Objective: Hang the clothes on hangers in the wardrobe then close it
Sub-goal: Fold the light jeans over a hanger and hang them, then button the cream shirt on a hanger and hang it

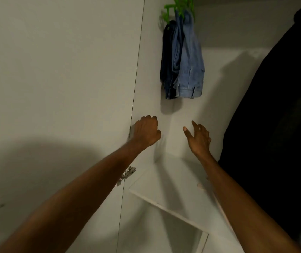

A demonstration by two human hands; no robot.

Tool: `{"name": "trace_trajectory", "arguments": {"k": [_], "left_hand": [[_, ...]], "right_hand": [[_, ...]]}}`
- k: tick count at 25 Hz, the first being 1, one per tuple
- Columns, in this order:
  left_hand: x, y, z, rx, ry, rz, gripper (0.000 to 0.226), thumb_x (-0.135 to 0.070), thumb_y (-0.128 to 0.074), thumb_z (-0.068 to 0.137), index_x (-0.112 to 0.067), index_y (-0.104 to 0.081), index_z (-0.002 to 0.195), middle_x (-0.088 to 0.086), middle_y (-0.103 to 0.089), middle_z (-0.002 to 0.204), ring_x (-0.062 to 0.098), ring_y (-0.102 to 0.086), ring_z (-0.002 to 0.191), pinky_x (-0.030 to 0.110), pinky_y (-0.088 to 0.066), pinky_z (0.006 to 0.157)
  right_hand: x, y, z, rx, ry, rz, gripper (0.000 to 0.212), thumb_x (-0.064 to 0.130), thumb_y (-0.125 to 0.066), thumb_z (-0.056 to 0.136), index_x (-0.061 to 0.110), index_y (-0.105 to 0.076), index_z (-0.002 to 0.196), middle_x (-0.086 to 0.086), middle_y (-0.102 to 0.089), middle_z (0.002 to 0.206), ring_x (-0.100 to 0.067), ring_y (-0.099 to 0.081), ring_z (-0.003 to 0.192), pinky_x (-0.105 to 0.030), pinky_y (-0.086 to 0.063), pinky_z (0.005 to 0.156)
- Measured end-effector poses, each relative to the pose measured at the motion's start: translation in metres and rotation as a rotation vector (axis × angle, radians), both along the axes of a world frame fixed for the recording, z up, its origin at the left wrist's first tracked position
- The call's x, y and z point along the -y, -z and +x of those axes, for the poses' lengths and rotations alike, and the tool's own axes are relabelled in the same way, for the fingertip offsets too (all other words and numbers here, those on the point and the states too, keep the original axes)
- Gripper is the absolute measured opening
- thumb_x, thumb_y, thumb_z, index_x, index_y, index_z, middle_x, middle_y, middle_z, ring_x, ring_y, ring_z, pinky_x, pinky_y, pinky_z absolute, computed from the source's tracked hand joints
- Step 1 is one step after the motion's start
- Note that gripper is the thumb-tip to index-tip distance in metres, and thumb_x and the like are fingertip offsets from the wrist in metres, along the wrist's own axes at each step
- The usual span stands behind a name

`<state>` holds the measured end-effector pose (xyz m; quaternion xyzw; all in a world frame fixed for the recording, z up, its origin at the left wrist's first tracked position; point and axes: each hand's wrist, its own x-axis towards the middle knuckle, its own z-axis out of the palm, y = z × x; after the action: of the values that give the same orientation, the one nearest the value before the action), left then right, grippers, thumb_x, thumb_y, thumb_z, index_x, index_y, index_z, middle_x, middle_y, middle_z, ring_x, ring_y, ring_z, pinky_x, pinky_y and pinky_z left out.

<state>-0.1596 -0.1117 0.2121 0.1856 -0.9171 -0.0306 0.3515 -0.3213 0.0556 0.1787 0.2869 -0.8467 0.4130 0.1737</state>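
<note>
Inside the open wardrobe, light blue jeans (188, 57) and a darker pair (168, 55) hang from green hangers (179, 6) at the top. My left hand (147, 132) is stretched in below them, close to the wardrobe's left inner wall (151, 52), its fingers curled with nothing visible in them. My right hand (199, 137) reaches in beside it, fingers spread and empty. A large black garment (277, 115) hangs on the right, close to my right forearm.
A white shelf (173, 187) lies below both hands. A metal hinge (126, 175) sits on the left wall, next to the white door panel (58, 79). The wardrobe's white back wall (224, 79) shows behind the jeans.
</note>
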Motion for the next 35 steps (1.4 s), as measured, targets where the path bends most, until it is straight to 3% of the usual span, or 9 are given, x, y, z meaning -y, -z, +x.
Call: {"name": "trace_trajectory", "arguments": {"k": [4,9,14,18,22,27,32,35], "left_hand": [[-0.023,0.072,0.050,0.252,-0.071,-0.053,0.060,-0.040,-0.065,0.091,-0.011,-0.046,0.140,0.013,-0.050,0.140,0.032,-0.046,0.129,0.044,-0.041,0.100],[-0.037,0.160,0.135,0.235,-0.069,0.197,0.070,-0.034,-0.071,0.088,-0.012,-0.041,0.146,0.014,-0.042,0.147,0.035,-0.040,0.137,0.048,-0.036,0.111],[-0.056,0.235,0.227,0.370,-0.080,0.189,0.081,-0.029,-0.072,0.088,-0.008,-0.027,0.154,0.022,-0.026,0.160,0.039,-0.024,0.149,0.050,-0.031,0.117],[-0.062,0.282,0.295,0.462,-0.095,0.179,0.089,-0.025,-0.072,0.089,-0.010,-0.018,0.158,0.023,-0.018,0.164,0.039,-0.017,0.153,0.049,-0.024,0.122],[-0.041,0.309,0.375,0.462,-0.164,0.179,0.091,-0.024,-0.073,0.087,-0.009,-0.016,0.157,0.023,-0.019,0.164,0.039,-0.020,0.152,0.050,-0.027,0.122],[-0.008,0.333,0.490,0.450,-0.272,0.272,0.092,-0.026,-0.065,0.091,-0.007,-0.007,0.160,0.021,-0.017,0.164,0.038,-0.018,0.152,0.052,-0.025,0.123],[0.029,0.350,0.617,0.413,-0.421,0.365,0.092,-0.032,-0.060,0.096,-0.007,-0.001,0.161,0.022,-0.015,0.166,0.038,-0.013,0.155,0.053,-0.023,0.123],[0.048,0.357,0.683,0.357,-0.530,0.486,0.094,-0.044,-0.062,0.095,-0.009,-0.005,0.160,0.022,-0.019,0.164,0.038,-0.018,0.153,0.054,-0.026,0.121]], "right_hand": [[-0.004,0.079,0.045,0.017,0.083,0.226,0.072,0.062,-0.041,0.101,0.022,-0.028,0.159,-0.016,-0.025,0.164,-0.033,-0.017,0.151,-0.053,-0.015,0.121],[-0.005,0.184,0.130,0.028,0.038,0.307,0.072,0.057,-0.045,0.101,0.018,-0.027,0.160,-0.017,-0.023,0.165,-0.036,-0.019,0.151,-0.055,-0.019,0.119],[-0.004,0.267,0.217,0.029,-0.027,0.394,0.074,0.055,-0.046,0.101,0.013,-0.028,0.159,-0.020,-0.027,0.163,-0.038,-0.025,0.149,-0.056,-0.025,0.117],[0.011,0.295,0.285,0.040,-0.077,0.444,0.077,0.056,-0.046,0.100,0.011,-0.025,0.159,-0.020,-0.028,0.163,-0.037,-0.025,0.149,-0.055,-0.026,0.117],[0.033,0.316,0.369,-0.023,-0.106,0.494,0.077,0.057,-0.043,0.101,0.010,-0.026,0.160,-0.021,-0.027,0.164,-0.038,-0.025,0.151,-0.055,-0.017,0.120],[0.053,0.345,0.474,-0.057,-0.157,0.528,0.074,0.054,-0.038,0.103,0.007,-0.027,0.159,-0.024,-0.029,0.162,-0.039,-0.027,0.150,-0.058,-0.020,0.119],[0.093,0.354,0.593,-0.296,-0.414,0.530,0.069,0.045,-0.027,0.101,0.007,-0.029,0.158,-0.021,-0.033,0.161,-0.035,-0.030,0.150,-0.054,-0.022,0.119],[0.123,0.356,0.651,-0.303,-0.536,0.539,0.070,0.047,-0.025,0.101,0.008,-0.030,0.158,-0.020,-0.032,0.162,-0.035,-0.030,0.151,-0.055,-0.025,0.119]]}}
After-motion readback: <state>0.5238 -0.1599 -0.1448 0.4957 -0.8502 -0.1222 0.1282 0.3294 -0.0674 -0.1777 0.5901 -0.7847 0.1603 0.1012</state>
